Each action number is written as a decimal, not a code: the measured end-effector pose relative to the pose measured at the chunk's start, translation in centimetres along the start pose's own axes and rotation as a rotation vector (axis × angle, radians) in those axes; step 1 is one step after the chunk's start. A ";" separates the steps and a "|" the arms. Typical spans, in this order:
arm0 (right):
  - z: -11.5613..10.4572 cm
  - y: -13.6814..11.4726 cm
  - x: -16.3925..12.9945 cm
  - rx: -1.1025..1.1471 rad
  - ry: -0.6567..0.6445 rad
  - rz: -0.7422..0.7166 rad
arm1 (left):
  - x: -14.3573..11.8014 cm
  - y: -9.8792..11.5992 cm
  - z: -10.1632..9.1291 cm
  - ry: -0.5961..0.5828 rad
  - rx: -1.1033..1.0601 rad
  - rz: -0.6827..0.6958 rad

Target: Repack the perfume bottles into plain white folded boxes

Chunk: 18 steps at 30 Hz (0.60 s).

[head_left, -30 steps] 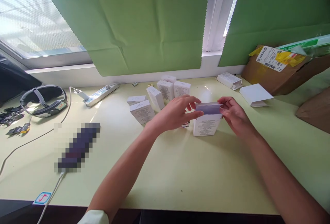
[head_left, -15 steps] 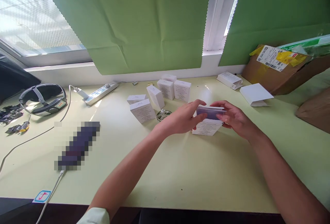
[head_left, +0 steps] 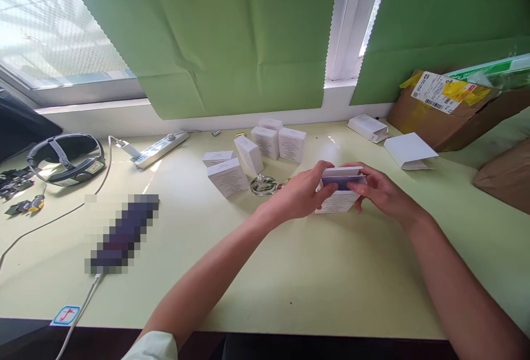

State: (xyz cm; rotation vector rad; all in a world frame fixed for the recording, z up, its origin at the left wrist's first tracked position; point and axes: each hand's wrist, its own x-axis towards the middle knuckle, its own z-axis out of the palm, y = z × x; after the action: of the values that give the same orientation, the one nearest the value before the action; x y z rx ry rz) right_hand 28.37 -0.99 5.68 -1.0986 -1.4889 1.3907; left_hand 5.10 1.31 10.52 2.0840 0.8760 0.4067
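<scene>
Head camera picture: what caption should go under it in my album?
Left hand and right hand hold a small white box on a pale green table.

Seven small white boxes (head_left: 228, 178), one power strip (head_left: 159, 149).

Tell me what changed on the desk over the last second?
Both hands, left and right, kept their hold on the white box and tipped it from upright towards lying down, pressing its top flap down. As the left hand shifted, a small glass bottle came into view beside it. The other boxes, the power strip and the headset stayed put.
</scene>
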 end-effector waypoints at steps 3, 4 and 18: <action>-0.1 0.2 0.1 0.011 -0.008 0.004 | 0.1 -0.1 0.0 0.005 0.002 0.005; -0.1 0.2 0.1 0.010 -0.007 0.007 | 0.1 -0.2 0.0 0.003 0.004 0.007; 0.4 -1.1 -0.2 -0.038 0.009 0.053 | 0.2 -0.5 0.2 -0.014 -0.007 -0.012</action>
State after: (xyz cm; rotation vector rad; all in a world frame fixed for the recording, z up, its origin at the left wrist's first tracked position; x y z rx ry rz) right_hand 28.00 -1.32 6.71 -1.1740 -1.4953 1.3973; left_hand 5.15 1.59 9.99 2.0717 0.8776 0.3877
